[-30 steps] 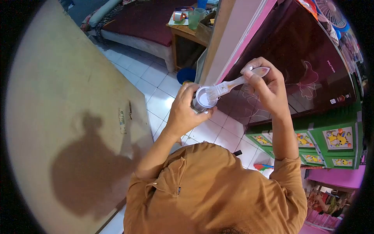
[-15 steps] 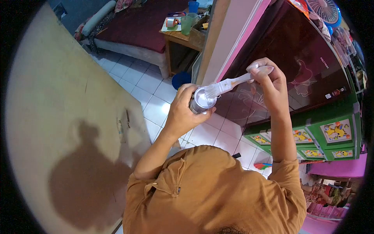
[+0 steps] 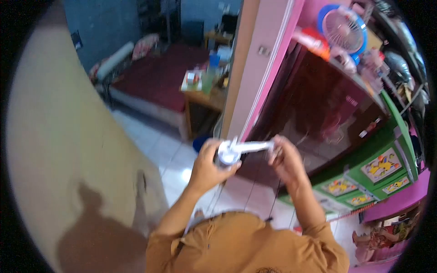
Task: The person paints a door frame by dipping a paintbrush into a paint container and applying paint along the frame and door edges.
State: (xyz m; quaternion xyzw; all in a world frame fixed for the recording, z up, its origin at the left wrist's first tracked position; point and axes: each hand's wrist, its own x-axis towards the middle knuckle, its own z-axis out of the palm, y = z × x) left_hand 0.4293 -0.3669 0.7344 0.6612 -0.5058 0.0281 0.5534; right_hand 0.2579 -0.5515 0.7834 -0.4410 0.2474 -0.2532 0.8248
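My left hand (image 3: 205, 169) is wrapped around a small can (image 3: 229, 158) with white paint inside, its open top facing up. A white-handled paintbrush (image 3: 252, 146) lies nearly level, its head at the far rim of the can. Motion blur hides whether the bristles touch the rim or the paint. The far end of the handle is pinched by the fingers of my right hand (image 3: 287, 163), off to the right of the can.
To the left stands a wide door (image 3: 82, 132). A pink-edged doorframe (image 3: 248, 59) rises ahead, with a bed (image 3: 159, 82) and desk (image 3: 205, 98) beyond. On the right are a dark red fridge (image 3: 318, 91), green drawers (image 3: 359, 184), a fan (image 3: 343, 32) and a person (image 3: 380, 234).
My view has tilted up, so the hands sit lower in it. The brush has turned from slanting with its bristles in the can to nearly level at the rim. My right hand has come lower.
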